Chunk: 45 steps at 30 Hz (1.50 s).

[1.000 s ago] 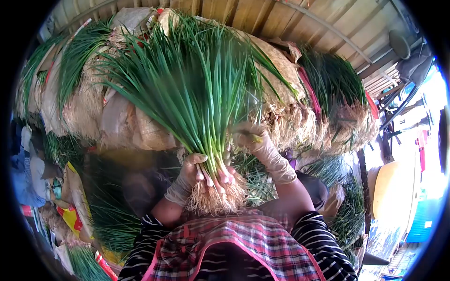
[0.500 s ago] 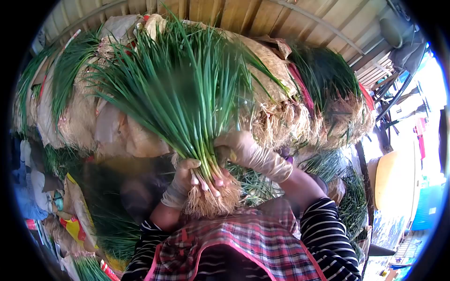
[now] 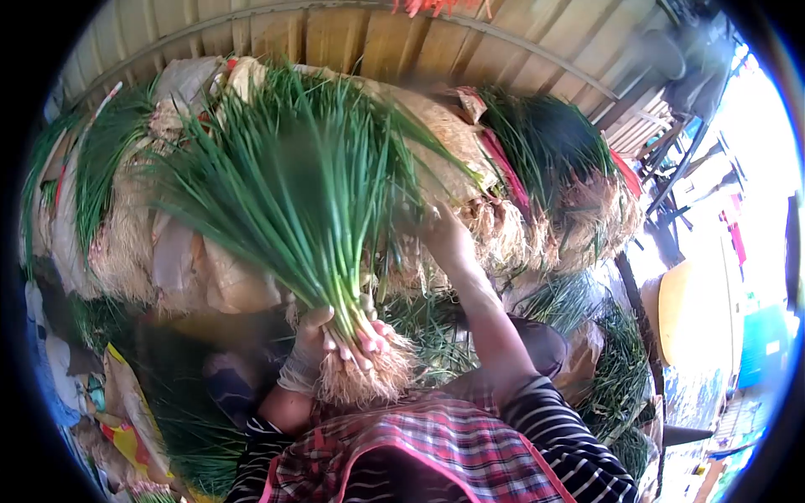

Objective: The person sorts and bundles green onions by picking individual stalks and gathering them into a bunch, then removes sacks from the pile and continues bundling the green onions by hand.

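Observation:
My gloved left hand [image 3: 307, 345] is closed around a thick bunch of spring onions [image 3: 331, 277], just above their pale bulbs. The tangled roots [image 3: 369, 373] hang toward my apron, and the long green leaves fan out away from me. My gloved right hand [image 3: 442, 235] reaches forward on the right of the bunch, close to the roots of more onions on the heap. Its fingers are blurred and partly lost against the leaves and roots, so what they touch is unclear.
Behind the bunch lies a long heap of rooted onions and sacking [image 3: 411, 126]. Loose green leaves [image 3: 436, 335] lie below my right arm. A yellow-and-red bag [image 3: 134, 386] is at lower left. A ribbed wall [image 3: 327, 38] rises behind; a yellow container [image 3: 692, 310] stands right.
My right hand has left the onion stems and moved forward to the right of the leaves. My left hand keeps its hold on the bunch. The view has shifted slightly.

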Available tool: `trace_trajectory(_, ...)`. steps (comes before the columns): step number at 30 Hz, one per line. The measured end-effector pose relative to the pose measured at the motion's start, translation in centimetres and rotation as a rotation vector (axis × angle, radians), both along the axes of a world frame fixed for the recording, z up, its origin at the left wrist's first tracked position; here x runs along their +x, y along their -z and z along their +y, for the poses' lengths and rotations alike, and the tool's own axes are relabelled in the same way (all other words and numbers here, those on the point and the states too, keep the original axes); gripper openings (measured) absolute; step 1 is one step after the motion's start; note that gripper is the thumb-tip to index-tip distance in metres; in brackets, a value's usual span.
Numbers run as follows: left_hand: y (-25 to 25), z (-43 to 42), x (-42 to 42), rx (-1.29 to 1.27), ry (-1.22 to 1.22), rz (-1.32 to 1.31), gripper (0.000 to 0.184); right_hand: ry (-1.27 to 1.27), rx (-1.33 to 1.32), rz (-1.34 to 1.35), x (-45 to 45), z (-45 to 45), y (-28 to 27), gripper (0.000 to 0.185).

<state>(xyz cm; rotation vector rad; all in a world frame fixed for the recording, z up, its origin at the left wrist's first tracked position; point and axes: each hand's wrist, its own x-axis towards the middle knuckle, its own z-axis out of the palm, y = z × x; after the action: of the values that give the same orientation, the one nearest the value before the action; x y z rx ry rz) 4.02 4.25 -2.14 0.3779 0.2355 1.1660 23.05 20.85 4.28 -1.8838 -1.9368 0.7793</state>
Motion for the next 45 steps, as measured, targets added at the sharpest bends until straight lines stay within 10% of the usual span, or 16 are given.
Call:
trace_trajectory(4,-4.1,1.0,-0.8,0.397,-0.014,-0.256,0.049,-0.413,0.589,-0.187,-4.7,5.2,2.2,0.046)
trace_trajectory(5,-5.6,1.0,-1.6,0.466,-0.066,-0.231,0.054,-0.457,0.339,0.182,-4.3,6.3,2.0,0.044)
trace_trajectory(13,-3.8,0.3,-2.9,0.312,-0.161,-0.116,0.059,0.030,-0.025,-0.503,11.5,9.3,-3.5,0.025)
trace_trajectory(16,-5.1,0.4,-2.1,0.218,-0.075,-0.071,0.042,-0.071,0.037,0.351,10.1,1.9,-8.0,0.021)
trace_trajectory(19,-4.0,-0.3,-0.2,-0.005,-0.100,0.030,0.052,-0.336,0.161,0.192,4.1,-6.4,-5.4,0.020)
trace_trajectory(24,-1.4,-0.2,-0.8,0.045,0.115,0.050,0.058,-0.672,-0.136,0.777,1.2,-12.1,2.9,0.031)
trace_trajectory(28,-2.2,-0.8,0.3,-0.049,-0.129,0.003,0.052,-0.464,-0.041,0.675,-0.5,-8.3,-1.1,0.039)
trace_trajectory(31,-3.6,-0.6,-0.4,0.020,0.048,-0.007,0.047,-0.379,-0.546,0.786,-3.6,-5.4,-1.0,0.046)
trace_trajectory(36,-2.9,-1.0,-0.3,0.126,0.051,-0.071,0.055,-0.227,-0.104,0.857,-6.3,-2.8,1.4,0.014)
trace_trajectory(38,-4.8,-1.5,0.3,0.141,0.051,-0.103,0.061,-0.068,0.005,0.505,-3.4,-1.6,-0.6,0.010)
trace_trajectory(43,-7.8,-0.7,2.4,0.214,-0.199,0.042,0.069,-0.372,0.809,0.604,6.2,-11.4,-7.1,0.057)
trace_trajectory(45,-11.0,0.0,3.1,0.214,-0.192,0.001,0.059,-0.421,1.062,0.330,5.5,-15.3,-9.0,0.050)
